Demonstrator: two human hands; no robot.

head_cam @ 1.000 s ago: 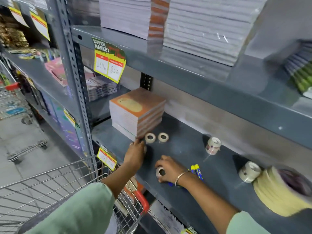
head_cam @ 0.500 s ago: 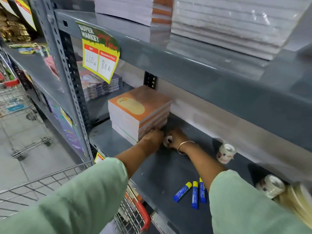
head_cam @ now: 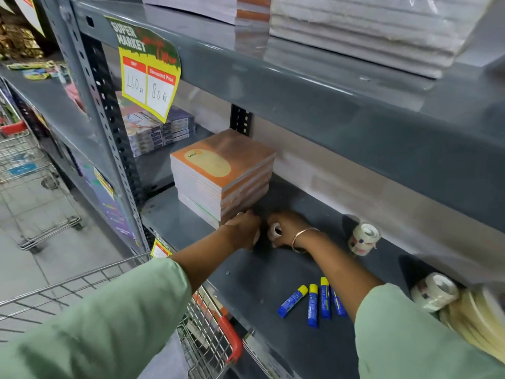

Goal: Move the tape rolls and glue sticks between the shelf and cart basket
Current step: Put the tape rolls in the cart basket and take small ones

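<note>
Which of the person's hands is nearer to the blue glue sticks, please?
The right. The right hand is up-shelf of the glue sticks; the left hand is farther left, by the notebook stack.

Single head-worn wide-angle view, looking forward and down, close over the shelf [head_cam: 246,272], cart basket [head_cam: 82,283] lower left

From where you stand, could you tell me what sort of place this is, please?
Most likely a supermarket stationery aisle: a "Super Market" discount price tag, grey metal shelving stacked with notebooks, and a wire shopping cart.
</note>
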